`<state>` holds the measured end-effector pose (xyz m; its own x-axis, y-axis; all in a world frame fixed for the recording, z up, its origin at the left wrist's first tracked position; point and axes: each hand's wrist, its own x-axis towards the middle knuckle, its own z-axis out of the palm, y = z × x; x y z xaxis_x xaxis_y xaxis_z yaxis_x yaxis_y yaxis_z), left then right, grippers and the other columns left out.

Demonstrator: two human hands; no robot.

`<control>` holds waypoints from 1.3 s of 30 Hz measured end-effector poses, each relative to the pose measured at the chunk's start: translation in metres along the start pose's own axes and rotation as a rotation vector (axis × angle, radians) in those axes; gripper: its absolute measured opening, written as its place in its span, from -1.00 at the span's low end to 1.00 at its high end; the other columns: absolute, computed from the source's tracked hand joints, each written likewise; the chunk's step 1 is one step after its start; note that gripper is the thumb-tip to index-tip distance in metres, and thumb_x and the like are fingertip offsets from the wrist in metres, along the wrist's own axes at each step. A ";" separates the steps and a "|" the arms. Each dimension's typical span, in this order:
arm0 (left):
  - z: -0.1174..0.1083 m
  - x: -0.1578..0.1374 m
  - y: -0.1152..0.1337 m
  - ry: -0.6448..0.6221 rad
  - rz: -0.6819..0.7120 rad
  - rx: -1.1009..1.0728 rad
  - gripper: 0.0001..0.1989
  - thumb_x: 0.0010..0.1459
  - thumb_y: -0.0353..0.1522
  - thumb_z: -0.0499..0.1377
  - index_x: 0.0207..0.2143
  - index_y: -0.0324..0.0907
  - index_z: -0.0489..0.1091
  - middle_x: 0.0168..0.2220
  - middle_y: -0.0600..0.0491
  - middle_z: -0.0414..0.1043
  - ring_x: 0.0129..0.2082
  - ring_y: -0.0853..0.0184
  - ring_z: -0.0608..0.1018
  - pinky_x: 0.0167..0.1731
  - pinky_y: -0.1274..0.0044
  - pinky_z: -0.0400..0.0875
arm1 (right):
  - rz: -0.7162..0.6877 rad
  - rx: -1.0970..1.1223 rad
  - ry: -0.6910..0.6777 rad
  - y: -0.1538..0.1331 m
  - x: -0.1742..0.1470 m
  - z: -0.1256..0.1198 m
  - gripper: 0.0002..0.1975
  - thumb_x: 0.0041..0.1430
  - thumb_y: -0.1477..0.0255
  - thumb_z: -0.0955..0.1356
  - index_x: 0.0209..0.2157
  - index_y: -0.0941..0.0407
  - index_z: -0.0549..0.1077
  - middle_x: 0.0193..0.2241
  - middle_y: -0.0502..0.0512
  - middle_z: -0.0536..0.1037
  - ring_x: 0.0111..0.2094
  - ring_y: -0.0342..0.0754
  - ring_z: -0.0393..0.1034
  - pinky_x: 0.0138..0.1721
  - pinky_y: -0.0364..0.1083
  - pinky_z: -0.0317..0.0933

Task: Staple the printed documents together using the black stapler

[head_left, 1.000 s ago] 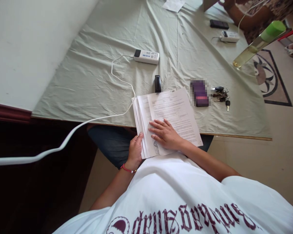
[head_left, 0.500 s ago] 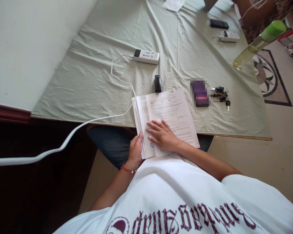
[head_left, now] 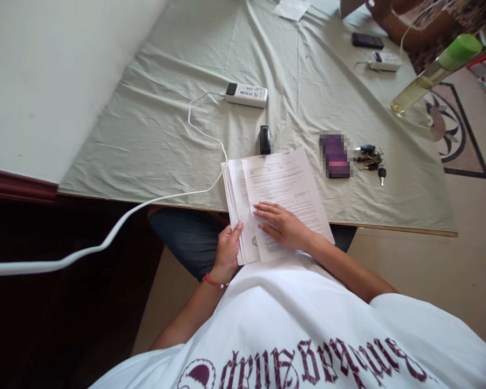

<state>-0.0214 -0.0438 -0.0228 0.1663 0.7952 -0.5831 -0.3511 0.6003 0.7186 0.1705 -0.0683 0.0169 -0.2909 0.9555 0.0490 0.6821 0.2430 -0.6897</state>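
Note:
A stack of printed papers (head_left: 235,178) rests partly on the table edge and partly over my lap. My left hand (head_left: 228,246) grips the stack's lower left edge, thumb on top and the other fingers hidden underneath. Across the printed top sheet (head_left: 285,178), my right hand (head_left: 285,226) lies palm down with its fingers stretched out. That sheet sits skewed to the right of the pages under it. Just beyond the papers' top edge is a small black object (head_left: 264,139), perhaps a stapler.
A white power bank (head_left: 247,95) trails a white cable (head_left: 146,203) toward me past the papers. Right of them lie a phone (head_left: 335,156) and keys (head_left: 371,156). A green-capped bottle (head_left: 433,75) stands farther right. Another person's arm (head_left: 417,32) shows at the far right.
My right hand has slid slightly right over the top sheet, its fingers closer together. My left hand keeps its grip. The other person's arm has come into view at the far right.

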 end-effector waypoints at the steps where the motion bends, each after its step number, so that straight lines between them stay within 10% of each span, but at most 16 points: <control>1: -0.001 0.000 0.000 0.001 0.004 0.001 -0.47 -0.22 -0.11 0.54 -0.27 -0.24 0.52 -0.40 0.01 0.62 -0.25 0.13 0.68 -0.21 0.37 0.57 | 0.009 -0.054 0.012 0.004 -0.003 -0.006 -0.56 0.45 0.32 0.22 0.24 0.13 0.44 0.32 0.22 0.37 0.40 0.07 0.15 0.41 0.17 0.05; 8: 0.001 0.000 -0.001 0.026 0.025 0.020 -0.47 -0.22 -0.10 0.54 -0.28 -0.25 0.53 -0.41 0.01 0.61 -0.25 0.13 0.68 -0.20 0.37 0.57 | 0.210 -0.395 0.021 0.030 -0.022 -0.030 -0.50 0.44 0.34 0.22 0.33 0.15 0.32 0.41 0.16 0.20 0.47 0.16 -0.03 0.46 0.27 -0.19; 39: 0.003 -0.007 0.003 -0.061 -0.012 -0.077 -0.52 -0.02 -0.10 0.44 -0.14 -0.22 0.56 -0.16 -0.11 0.66 -0.03 0.03 0.64 -0.03 0.29 0.55 | 0.213 -0.354 -0.003 0.005 0.000 0.006 -0.44 0.45 0.24 0.22 0.38 0.14 0.24 0.45 0.21 0.10 0.48 0.18 -0.09 0.47 0.29 -0.27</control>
<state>-0.0211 -0.0476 -0.0152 0.2261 0.7933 -0.5652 -0.4181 0.6031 0.6793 0.1695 -0.0685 0.0090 -0.1198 0.9903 -0.0703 0.9159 0.0829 -0.3929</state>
